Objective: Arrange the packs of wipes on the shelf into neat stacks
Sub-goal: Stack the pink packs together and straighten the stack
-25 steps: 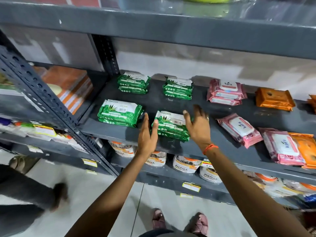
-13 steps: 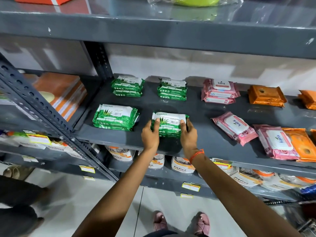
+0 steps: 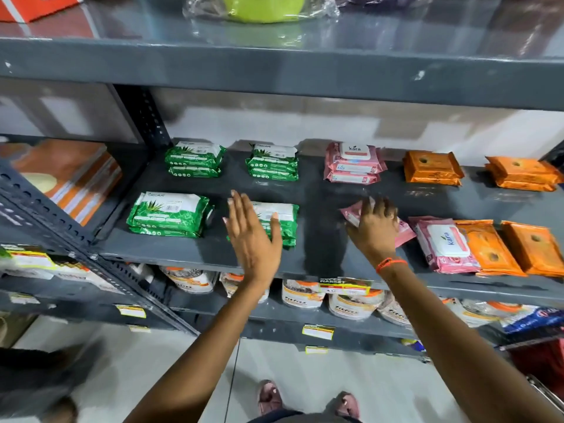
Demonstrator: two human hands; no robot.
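Green wipes packs sit in stacks on the grey shelf: two at the back and two at the front. My left hand hovers open over the front right green stack, partly hiding it. My right hand lies on a tilted loose pink pack, fingers curled over it. A pink stack stands at the back. Another pink pack lies askew at the front right, beside orange packs. Orange stacks sit at the back right.
A slotted grey upright stands at the left. The shelf above overhangs close over the packs. Pouches and price tags line the lower shelf. Another person's dark sleeve shows at the lower left. My feet are on the pale floor.
Both hands have let go of the front right green stack. My left hand has opened above it. My right hand has moved right onto the loose pink pack.
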